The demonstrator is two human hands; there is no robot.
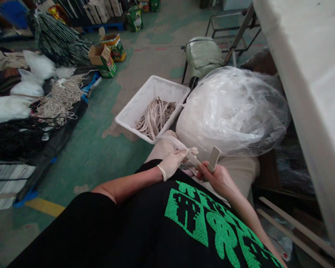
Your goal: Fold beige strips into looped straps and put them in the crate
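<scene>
The left hand (171, 164), in a thin cream glove, has its fingers narrowed around a long, flat, off-white fabric-like strip (193, 159); the bare right hand (218, 178) pinches that strip lower down, its fingers close together, and a short, flat, pale bent piece (214, 158) stands up from the same grip, though whether it is the strip's own end I cannot tell; the strip lies stretched between the hands over the lap (162, 149), just in front of a black shirt (145, 223) with green lettering (203, 238), and its far part arches toward the near rim of a white rectangular plastic bin (135, 111); inside, a heap of beige flat strips (155, 118) lies in the right part, below the rim; a bulging clear plastic bag of white material (229, 111) crowds the bin's right edge; farther right, the long edge of a pale-topped bench (298, 52) hems that side in, while leftward the green painted floor (100, 145) leaves a broad open lane between the bin and a blue-cornered pallet (90, 87) bearing tangled beige cord (61, 97)
</scene>
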